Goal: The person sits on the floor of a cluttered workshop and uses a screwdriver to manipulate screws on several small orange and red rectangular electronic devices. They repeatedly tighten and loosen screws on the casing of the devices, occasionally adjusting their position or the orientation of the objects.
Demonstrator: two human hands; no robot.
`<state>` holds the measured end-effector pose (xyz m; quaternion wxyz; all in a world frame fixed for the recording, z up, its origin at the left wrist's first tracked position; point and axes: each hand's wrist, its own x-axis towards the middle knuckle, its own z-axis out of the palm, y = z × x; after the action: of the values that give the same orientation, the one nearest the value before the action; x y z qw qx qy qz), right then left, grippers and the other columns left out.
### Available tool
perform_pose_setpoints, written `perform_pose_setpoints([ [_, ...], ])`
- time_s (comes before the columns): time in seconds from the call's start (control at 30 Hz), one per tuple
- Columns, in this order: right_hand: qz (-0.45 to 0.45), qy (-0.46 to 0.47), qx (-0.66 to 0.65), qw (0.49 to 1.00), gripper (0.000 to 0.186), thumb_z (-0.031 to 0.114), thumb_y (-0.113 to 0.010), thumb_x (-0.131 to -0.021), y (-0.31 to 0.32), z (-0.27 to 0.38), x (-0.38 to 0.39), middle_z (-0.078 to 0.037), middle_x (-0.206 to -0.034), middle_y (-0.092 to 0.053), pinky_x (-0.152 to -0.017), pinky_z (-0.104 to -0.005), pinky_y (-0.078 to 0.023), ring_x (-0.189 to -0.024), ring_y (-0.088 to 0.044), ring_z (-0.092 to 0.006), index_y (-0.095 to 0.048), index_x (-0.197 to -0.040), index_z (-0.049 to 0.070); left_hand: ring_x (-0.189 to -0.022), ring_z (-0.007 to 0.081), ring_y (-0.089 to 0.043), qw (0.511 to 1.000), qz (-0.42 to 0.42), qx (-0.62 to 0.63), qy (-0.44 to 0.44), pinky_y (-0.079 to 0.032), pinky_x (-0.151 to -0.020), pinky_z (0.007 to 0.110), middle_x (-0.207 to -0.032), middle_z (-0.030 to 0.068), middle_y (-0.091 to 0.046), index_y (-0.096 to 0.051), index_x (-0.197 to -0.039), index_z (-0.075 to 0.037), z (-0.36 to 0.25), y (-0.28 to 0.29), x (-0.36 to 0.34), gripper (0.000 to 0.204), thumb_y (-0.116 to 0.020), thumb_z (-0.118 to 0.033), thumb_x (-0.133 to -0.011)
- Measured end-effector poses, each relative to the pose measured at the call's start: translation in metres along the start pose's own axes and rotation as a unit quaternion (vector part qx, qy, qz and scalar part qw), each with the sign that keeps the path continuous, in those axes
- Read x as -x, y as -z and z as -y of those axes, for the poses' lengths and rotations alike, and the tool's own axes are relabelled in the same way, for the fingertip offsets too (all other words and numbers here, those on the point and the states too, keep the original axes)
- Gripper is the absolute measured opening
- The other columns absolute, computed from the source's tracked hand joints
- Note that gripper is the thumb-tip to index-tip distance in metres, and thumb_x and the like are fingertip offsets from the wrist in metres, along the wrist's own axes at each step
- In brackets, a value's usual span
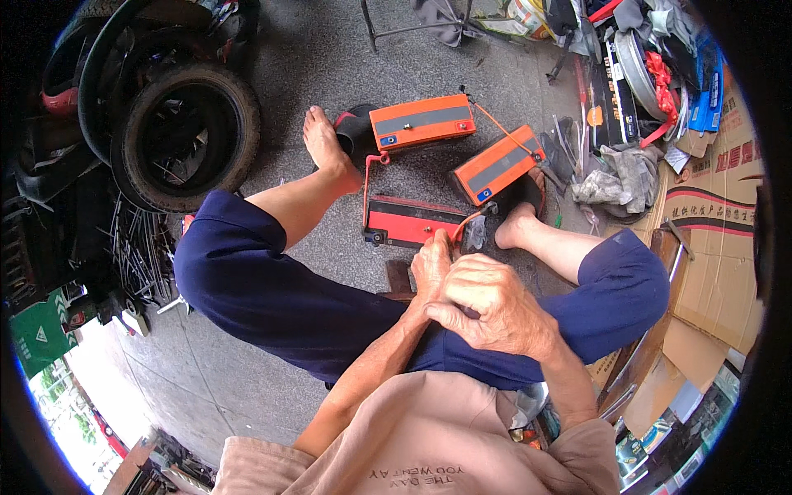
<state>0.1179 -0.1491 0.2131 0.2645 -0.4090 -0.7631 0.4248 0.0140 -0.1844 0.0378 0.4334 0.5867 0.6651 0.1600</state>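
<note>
My left hand [431, 268] reaches down to the right end of a red battery [404, 216], its fingers closed by an orange cable [469, 221]; what they grip is partly hidden. My right hand [493, 304] is closed above and right of the left, nearer the camera, and hides whatever may be in it. Two orange batteries [423, 115] [495, 157] lie beyond, linked by a cable. A red cable [367, 177] runs at the left between the batteries.
Tyres [239, 132] and metal rods [140, 256] fill the left. At right lie grey gloves [610, 181], tangled parts and flattened cardboard [709, 239]. A metal-legged object [412, 29] stands at the back. My bare feet [326, 144] flank the batteries.
</note>
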Motion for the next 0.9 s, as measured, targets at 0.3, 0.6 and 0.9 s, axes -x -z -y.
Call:
perform_pose_setpoints([
  [0.3,-0.07,-0.049,-0.198,0.977,0.025,0.011,-0.075,-0.084,-0.029,-0.007,0.008,-0.012,-0.057,-0.056,-0.054,-0.0382,-0.043,-0.053,-0.057,-0.0272,-0.063,-0.066,-0.002,-0.073,0.048,-0.065,0.997,-0.067,-0.002,-0.042,-0.051,-0.062,0.058,-0.084,0.0247,-0.064,-0.05,-0.095,-0.005,-0.003,-0.011,0.001,0.024,-0.068,-0.01,-0.081],
  [0.6,-0.251,-0.008,-0.216,0.944,0.02,-0.003,-0.059,-0.078,-0.035,-0.021,0.016,-0.01,-0.055,-0.05,-0.051,-0.0346,-0.042,-0.046,-0.049,-0.0219,-0.048,-0.061,-0.003,-0.075,0.047,-0.066,0.998,-0.028,-0.052,-0.015,-0.052,-0.064,0.056,-0.086,0.0228,-0.064,-0.05,-0.096,-0.005,-0.005,-0.011,-0.001,0.027,-0.07,-0.01,-0.08],
  [0.9,-0.328,-0.055,-0.232,0.914,0.029,0.002,-0.056,-0.09,-0.03,-0.027,0.015,-0.008,-0.058,-0.055,-0.048,-0.0296,-0.039,-0.048,-0.05,-0.0135,-0.05,-0.063,-0.005,-0.077,0.0468,-0.065,0.997,-0.035,-0.046,-0.056,-0.05,-0.063,0.055,-0.085,0.0217,-0.063,-0.049,-0.094,-0.005,0.0,-0.008,-0.001,0.026,-0.07,-0.014,-0.082],
])
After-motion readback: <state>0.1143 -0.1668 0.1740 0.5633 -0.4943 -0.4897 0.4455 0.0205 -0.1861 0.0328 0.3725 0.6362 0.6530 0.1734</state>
